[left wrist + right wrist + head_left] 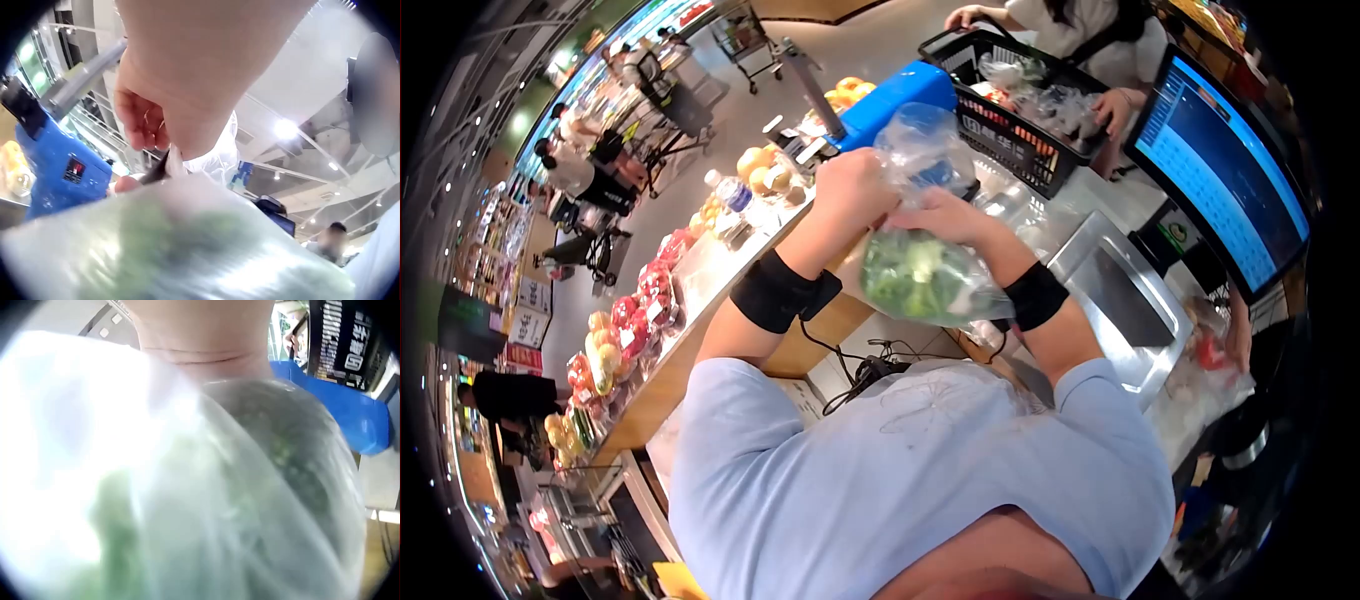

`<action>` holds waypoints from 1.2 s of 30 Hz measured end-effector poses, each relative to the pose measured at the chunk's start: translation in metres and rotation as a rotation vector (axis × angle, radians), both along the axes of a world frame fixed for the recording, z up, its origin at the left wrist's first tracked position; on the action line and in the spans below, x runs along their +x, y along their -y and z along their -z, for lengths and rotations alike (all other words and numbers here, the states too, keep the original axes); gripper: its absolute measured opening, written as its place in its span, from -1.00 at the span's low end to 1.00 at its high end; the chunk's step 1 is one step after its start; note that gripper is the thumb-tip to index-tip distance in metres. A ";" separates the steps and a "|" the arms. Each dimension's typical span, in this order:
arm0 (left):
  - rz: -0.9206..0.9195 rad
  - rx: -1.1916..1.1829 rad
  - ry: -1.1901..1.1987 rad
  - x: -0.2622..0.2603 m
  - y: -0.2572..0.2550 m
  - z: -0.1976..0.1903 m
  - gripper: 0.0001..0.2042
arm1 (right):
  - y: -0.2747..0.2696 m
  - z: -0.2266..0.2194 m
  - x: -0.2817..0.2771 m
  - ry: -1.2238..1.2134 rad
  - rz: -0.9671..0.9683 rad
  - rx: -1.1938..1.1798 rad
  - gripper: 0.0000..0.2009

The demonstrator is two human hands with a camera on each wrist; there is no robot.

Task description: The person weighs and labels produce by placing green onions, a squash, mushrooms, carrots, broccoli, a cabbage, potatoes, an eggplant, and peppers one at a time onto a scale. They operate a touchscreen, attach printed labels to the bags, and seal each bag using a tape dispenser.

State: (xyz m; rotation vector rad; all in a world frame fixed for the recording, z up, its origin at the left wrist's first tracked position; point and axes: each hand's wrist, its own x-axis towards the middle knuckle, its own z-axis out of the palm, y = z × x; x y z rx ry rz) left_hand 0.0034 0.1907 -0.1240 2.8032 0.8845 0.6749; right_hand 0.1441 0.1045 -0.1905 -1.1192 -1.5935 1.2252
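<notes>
A clear plastic bag of green vegetables (915, 275) hangs below both hands in the head view. The left hand (855, 190) has its fingers curled round the gathered neck of the bag. Close beside it, the right hand (945, 215) pinches the same twisted plastic, and the loose bag top (922, 135) puffs up above them. In the left wrist view the left hand (165, 112) grips the neck over the blurred bag (187, 244). The bag (250, 487) covers the right hand's fingers in the right wrist view.
A blue device (900, 105) stands beyond the hands, with a black basket (1020, 140) of bagged goods behind it. At right are a monitor (1220, 170) and a metal scanner plate (1120, 300). Bagged fruit (635, 325) lines the counter at left. Another person's hand (1115, 110) touches the basket.
</notes>
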 end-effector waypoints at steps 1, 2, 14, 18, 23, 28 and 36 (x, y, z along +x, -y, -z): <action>-0.106 0.042 -0.008 -0.008 -0.003 -0.001 -0.80 | -0.010 0.005 -0.014 -0.195 0.100 0.012 -0.75; -0.197 -0.012 -0.015 -0.014 -0.007 -0.006 -0.77 | -0.022 0.007 -0.023 -0.010 0.136 0.068 -0.75; -0.297 0.375 0.097 -0.036 -0.103 0.032 -0.77 | -0.116 0.041 -0.105 0.548 0.858 0.023 -0.75; -0.422 0.063 0.071 -0.031 -0.119 0.031 -0.77 | -0.132 0.042 -0.108 0.470 0.877 0.030 -0.74; -0.429 0.106 0.033 -0.029 -0.136 0.034 -0.75 | -0.153 0.055 -0.111 0.620 0.859 0.071 -0.73; -0.390 0.176 0.106 -0.028 -0.149 0.041 -0.76 | -0.168 0.064 -0.117 0.658 0.879 0.080 -0.73; -0.492 0.080 0.054 -0.025 -0.158 0.040 -0.74 | -0.162 0.047 -0.109 0.680 0.727 -0.022 -0.72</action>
